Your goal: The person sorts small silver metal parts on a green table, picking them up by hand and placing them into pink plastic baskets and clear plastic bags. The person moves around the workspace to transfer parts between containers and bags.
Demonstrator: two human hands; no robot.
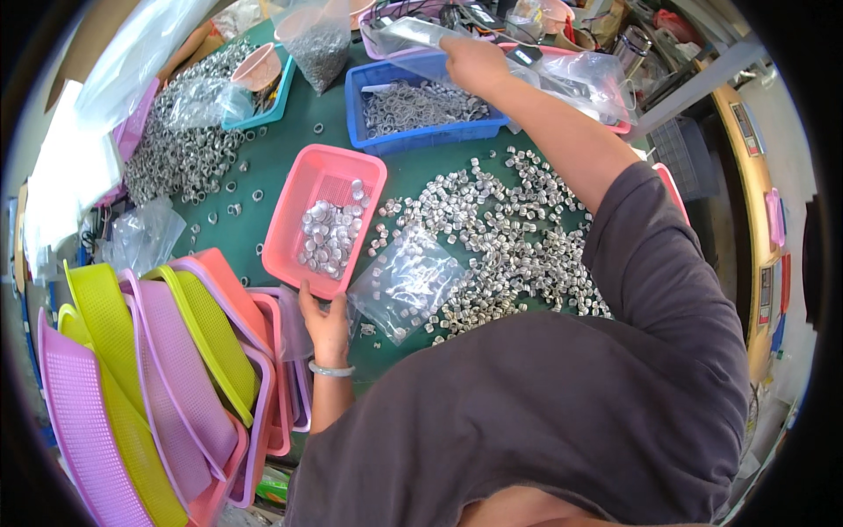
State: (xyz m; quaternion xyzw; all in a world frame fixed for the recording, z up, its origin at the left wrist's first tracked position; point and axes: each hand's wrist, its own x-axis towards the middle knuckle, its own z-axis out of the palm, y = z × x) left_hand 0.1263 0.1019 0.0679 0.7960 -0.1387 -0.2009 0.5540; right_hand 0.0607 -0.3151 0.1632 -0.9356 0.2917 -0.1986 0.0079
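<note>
My left hand (327, 329), with a pale bangle at its wrist, grips the near end of a pink plastic basket (285, 198). Inside that basket lies a heap of small round silvery metal caps (330, 235). My right hand (477, 66) reaches far across the table, above a blue basket (421, 134) of small grey metal parts (413, 107). Its fingers are closed on a clear plastic bag (413, 35), whose contents I cannot make out. Right of the pink basket, another clear bag (408, 285) lies flat beside a wide spread of loose metal caps (500, 241).
Nested purple, yellow-green and pink baskets (167, 378) lean at the near left. A pile of grey metal rings (180, 140) covers the far left, beside a teal tray (283, 92). A filled clear bag (316, 53) stands at the back. A metal post (698, 85) rises at the right.
</note>
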